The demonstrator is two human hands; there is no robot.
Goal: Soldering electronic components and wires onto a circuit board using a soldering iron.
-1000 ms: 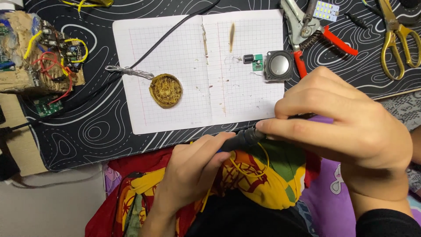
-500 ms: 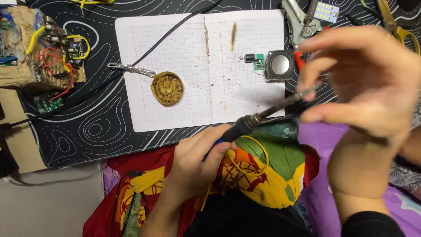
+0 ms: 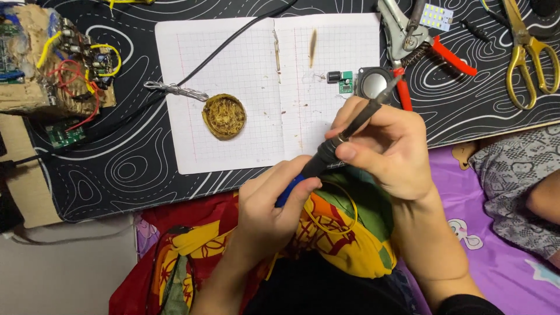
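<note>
- Nearest the camera, a lap covered in red, yellow and green patterned cloth fills the bottom of the view, with purple bedding to its right.
- Just above the lap, the left hand has its grip closed around the blue handle of one soldering iron, which slants up to the right.
- Beside it, the right hand pinches the black barrel of the same iron between thumb and fingers, its grip closed; the metal tip points toward the speaker.
- One thin yellow wire loop hangs below the hands, over the cloth.
- Beyond the hands, a black bench mat with white swirl lines carries one open squared notebook.
- On the left page sits one round brass-coloured tin of tip-cleaning wool, with a twisted strip of silvery wire just beside it.
- On the right page lies one small green circuit board, touching one round grey speaker at the page edge.
- Farther right, one pair of red-handled pliers lies by a small white panel of yellow squares, and one pair of gold-handled scissors lies near the corner.
- At the far left, one cardboard block bears red and yellow wires and small parts, with a second green board below it.
- One black cable runs across the notebook's left page.
</note>
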